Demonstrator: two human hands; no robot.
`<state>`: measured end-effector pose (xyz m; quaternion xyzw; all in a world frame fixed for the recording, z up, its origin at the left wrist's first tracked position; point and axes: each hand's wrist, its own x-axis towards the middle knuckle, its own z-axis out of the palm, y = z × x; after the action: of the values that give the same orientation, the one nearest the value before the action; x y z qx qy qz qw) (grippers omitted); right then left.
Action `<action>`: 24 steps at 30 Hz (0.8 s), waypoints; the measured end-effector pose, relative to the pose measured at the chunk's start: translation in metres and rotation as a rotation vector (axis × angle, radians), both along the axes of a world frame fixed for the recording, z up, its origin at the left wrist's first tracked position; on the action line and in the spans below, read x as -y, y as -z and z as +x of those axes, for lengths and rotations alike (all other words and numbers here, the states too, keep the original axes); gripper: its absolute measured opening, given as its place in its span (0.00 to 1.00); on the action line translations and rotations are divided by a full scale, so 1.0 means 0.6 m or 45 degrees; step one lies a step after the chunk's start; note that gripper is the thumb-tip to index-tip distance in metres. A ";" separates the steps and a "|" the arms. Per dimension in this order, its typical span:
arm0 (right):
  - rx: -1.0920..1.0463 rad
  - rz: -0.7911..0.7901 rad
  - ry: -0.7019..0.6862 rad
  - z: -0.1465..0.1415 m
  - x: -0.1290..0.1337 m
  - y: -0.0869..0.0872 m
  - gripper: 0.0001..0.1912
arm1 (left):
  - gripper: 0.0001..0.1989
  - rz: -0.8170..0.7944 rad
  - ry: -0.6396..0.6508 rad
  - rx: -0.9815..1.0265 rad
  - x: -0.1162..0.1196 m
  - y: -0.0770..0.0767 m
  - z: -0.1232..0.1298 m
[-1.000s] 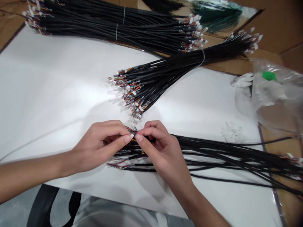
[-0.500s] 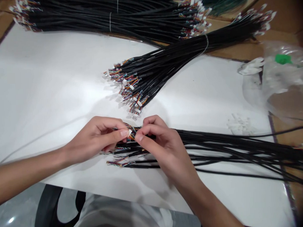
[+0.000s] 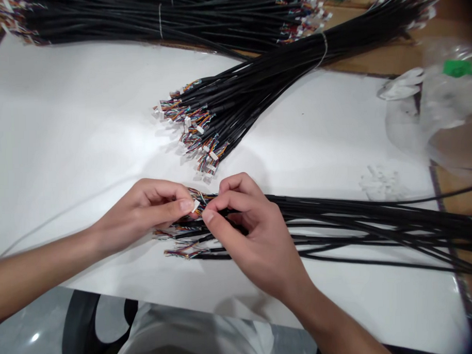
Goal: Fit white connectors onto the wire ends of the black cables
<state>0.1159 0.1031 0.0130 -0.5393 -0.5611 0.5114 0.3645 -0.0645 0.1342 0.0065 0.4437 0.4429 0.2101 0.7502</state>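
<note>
A small white connector is pinched between the thumb and fingers of my left hand. Thin coloured wires run from it toward my right hand, whose thumb and index finger are closed on them just to the right. Both hands are above the left end of a loose row of black cables lying on the white table. Below my hands, bare coloured wire ends fan out from other cables. My fingers hide part of the wires.
A tied black cable bundle with white connectors lies just beyond my hands. Larger bundles lie at the back. Loose white connectors, a white glove and a clear plastic bag are at the right.
The camera view has shifted slightly. Both hands have moved a little to the left in the picture, still pinching the connector and wires.
</note>
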 end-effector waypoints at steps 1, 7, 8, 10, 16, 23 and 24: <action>0.008 0.015 -0.001 0.000 0.000 0.000 0.06 | 0.15 -0.014 -0.010 -0.018 0.001 -0.002 0.000; 0.009 0.031 0.000 0.001 0.003 0.001 0.06 | 0.14 -0.042 0.002 -0.019 0.002 -0.004 -0.001; 0.004 0.031 0.000 0.001 0.003 0.002 0.06 | 0.14 -0.040 0.006 -0.011 0.002 -0.003 -0.001; -0.004 0.031 -0.006 0.002 0.003 0.002 0.06 | 0.14 -0.037 0.014 -0.002 0.002 0.000 -0.003; -0.014 -0.004 -0.026 0.003 0.000 0.003 0.07 | 0.16 0.005 0.015 -0.043 0.003 0.000 -0.003; -0.007 -0.031 -0.042 0.003 -0.001 0.003 0.07 | 0.12 0.106 -0.007 -0.068 0.006 -0.007 0.002; -0.008 -0.034 -0.040 0.003 -0.001 0.003 0.07 | 0.12 0.122 -0.004 -0.067 0.006 -0.007 0.003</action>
<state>0.1177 0.1038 0.0110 -0.5336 -0.5615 0.5262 0.3509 -0.0627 0.1307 0.0106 0.4840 0.4527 0.2204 0.7157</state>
